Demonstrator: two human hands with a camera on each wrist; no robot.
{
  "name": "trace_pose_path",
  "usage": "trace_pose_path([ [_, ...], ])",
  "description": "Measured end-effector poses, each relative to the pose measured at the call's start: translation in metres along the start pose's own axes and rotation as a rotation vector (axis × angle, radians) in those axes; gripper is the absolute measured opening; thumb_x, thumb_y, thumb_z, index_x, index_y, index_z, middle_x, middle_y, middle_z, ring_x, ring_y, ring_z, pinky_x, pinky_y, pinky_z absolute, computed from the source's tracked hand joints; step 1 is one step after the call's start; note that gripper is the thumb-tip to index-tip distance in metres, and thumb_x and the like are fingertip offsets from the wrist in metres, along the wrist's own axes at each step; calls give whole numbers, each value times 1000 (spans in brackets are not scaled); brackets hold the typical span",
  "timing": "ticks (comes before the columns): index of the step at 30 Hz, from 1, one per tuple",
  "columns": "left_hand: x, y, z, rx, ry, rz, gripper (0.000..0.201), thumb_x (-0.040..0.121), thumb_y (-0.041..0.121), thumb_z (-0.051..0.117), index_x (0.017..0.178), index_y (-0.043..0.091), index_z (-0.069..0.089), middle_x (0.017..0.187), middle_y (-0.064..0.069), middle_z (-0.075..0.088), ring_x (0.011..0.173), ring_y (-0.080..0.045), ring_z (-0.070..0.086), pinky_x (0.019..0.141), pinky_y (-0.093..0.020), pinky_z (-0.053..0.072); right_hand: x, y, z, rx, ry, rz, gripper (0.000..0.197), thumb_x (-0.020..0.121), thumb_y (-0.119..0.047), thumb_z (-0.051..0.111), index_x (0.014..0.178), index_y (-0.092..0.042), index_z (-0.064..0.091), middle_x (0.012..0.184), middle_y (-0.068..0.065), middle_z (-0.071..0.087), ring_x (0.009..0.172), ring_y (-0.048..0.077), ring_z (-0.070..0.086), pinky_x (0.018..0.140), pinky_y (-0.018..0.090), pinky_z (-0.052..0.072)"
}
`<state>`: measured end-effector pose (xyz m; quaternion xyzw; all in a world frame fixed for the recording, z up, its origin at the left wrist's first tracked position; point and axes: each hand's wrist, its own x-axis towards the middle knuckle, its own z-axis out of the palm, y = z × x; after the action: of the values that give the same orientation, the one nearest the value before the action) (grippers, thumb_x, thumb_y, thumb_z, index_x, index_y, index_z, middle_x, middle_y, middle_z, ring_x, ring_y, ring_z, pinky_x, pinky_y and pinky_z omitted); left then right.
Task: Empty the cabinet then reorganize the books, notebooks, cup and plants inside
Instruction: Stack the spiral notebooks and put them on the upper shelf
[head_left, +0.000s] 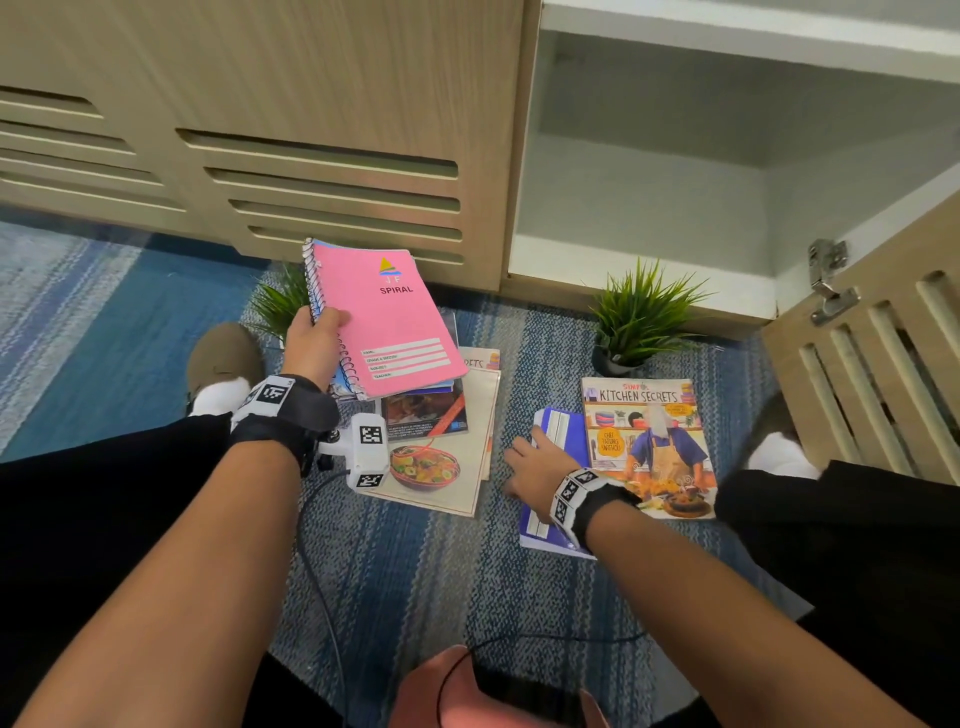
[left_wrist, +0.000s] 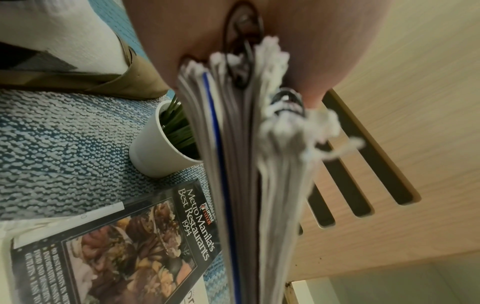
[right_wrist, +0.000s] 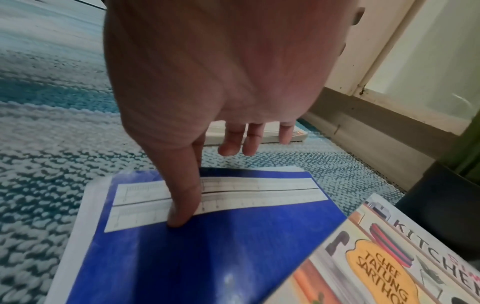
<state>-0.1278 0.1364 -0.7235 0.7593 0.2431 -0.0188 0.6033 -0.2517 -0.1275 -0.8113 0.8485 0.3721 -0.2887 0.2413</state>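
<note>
The cabinet (head_left: 649, 208) stood open with its white compartment bare, its slatted door (head_left: 878, 374) swung out to the right. Below it lay a blue striped rug (head_left: 441, 571), and the task's things were spread over it. A stack of cookbooks (head_left: 441, 467) sat left of centre, the topmost a dark one titled Metro Manila's Best Restaurants 1994 (left_wrist: 145, 236). To the right lay the Kitchen Secrets book (head_left: 649, 447), overlapping a blue notebook (head_left: 558, 436) beneath its left edge. Two small plants stood near the cabinet front: one in a white pot (left_wrist: 158, 152) behind the stack, one in a dark pot (head_left: 641, 317) just beyond the Kitchen Secrets book.

The left hand (head_left: 314, 338) was clamped on a bundle of spiral notebooks, pink notebook (head_left: 384, 317) on top, held above the stack (thumb over the wire binding). The right hand (head_left: 540, 462) lay spread, fingers straight, its thumb (right_wrist: 184, 205) pressing the blue notebook's cover while the other fingers reached past its edge.
</note>
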Motion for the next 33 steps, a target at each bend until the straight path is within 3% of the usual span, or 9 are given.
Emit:
trace_pose_path([
  [4, 0, 5, -6, -27, 9, -3, 13, 93, 17, 51, 102, 8, 48, 98, -10, 61, 87, -24, 59, 74, -34, 47, -8, 8, -5, 41, 7, -28, 43, 90, -31, 65, 132, -28, 61, 143, 9, 50, 139, 34, 39, 116, 71, 7],
  [8, -3, 7, -5, -7, 23, 30, 13, 94, 17, 51, 102, 7, 47, 95, -8, 58, 78, -20, 57, 64, -29, 43, -29, 41, -29, 347, 206, 148, 24, 83, -23, 62, 105, -31, 57, 105, 0, 72, 108, 28, 62, 106, 53, 25],
  [14, -14, 10, 12, 72, -3, 83, 10, 95, 15, 52, 99, 7, 48, 98, -9, 58, 81, -22, 55, 68, -29, 40, -59, 85, -78, 772, 384, 480, 40, 85, -35, 68, 125, -34, 65, 120, 1, 72, 114, 27, 63, 99, 40, 44],
  [18, -21, 14, 18, 153, -49, 119, 9, 94, 15, 51, 99, 8, 50, 93, -8, 57, 73, -18, 52, 58, -26, 38, -76, 98, -109, 915, 343, 577, 38, 80, -18, 62, 115, -30, 71, 111, 4, 73, 102, 29, 66, 84, 36, 54],
  [21, -22, 15, 14, 202, -74, 97, 19, 93, 20, 51, 102, 4, 52, 98, -13, 62, 81, -25, 58, 71, -35, 46, -93, 113, -127, 1000, 366, 588, 26, 80, -15, 60, 101, -26, 70, 103, 4, 73, 96, 28, 67, 81, 35, 56],
  [23, -21, 12, 13, 227, -85, 79, 23, 92, 24, 51, 103, 3, 51, 99, -15, 64, 86, -28, 61, 80, -41, 50, -105, 124, -140, 1043, 450, 639, 16, 82, -13, 57, 93, -22, 65, 99, 5, 72, 94, 30, 67, 80, 36, 56],
  [26, -25, 12, 17, 258, -114, 83, 14, 91, 24, 52, 97, 12, 50, 94, -8, 62, 88, -29, 61, 79, -39, 47, -117, 131, -157, 1101, 695, 749, 18, 84, -12, 55, 100, -17, 63, 96, 7, 71, 90, 32, 64, 76, 35, 51],
  [30, -32, 11, 30, 257, -216, 66, 31, 88, 30, 53, 113, 12, 53, 115, -14, 65, 100, -33, 65, 90, -45, 53, -110, 121, -174, 1343, 1006, 677, 16, 86, -17, 64, 101, -21, 63, 85, 5, 73, 78, 27, 68, 71, 36, 56],
  [33, -45, 16, 44, 112, -297, 6, 27, 93, 17, 53, 117, 4, 53, 109, -14, 65, 85, -25, 66, 70, -32, 54, -93, 98, -182, 1651, 1044, 571, 19, 84, -27, 76, 101, -22, 70, 73, 1, 69, 64, 19, 69, 57, 31, 54],
])
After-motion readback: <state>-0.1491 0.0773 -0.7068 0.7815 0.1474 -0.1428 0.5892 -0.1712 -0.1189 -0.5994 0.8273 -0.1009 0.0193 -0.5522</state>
